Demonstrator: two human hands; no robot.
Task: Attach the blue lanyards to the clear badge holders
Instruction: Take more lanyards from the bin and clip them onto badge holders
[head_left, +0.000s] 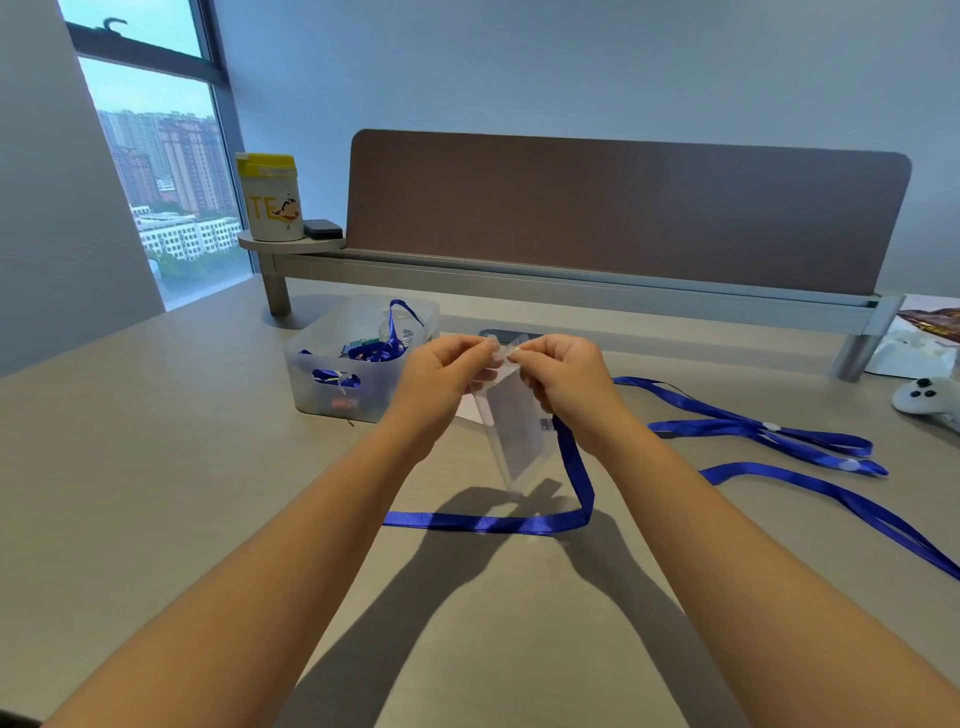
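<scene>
The left hand (447, 371) and right hand (563, 371) pinch the badge holder (511, 426) top; keep it steady while clipping the blue lanyard (576, 467).

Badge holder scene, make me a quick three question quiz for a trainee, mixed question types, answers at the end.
1. True or false: both hands pinch the top edge of the clear badge holder.
2. Where do the spare lanyards lie? A) right of the hands B) inside the yellow-lidded canister
3. What holds more blue lanyards to the left hand side?

Key: 1 true; 2 A; 3 the clear bin, left of the right hand.
</scene>
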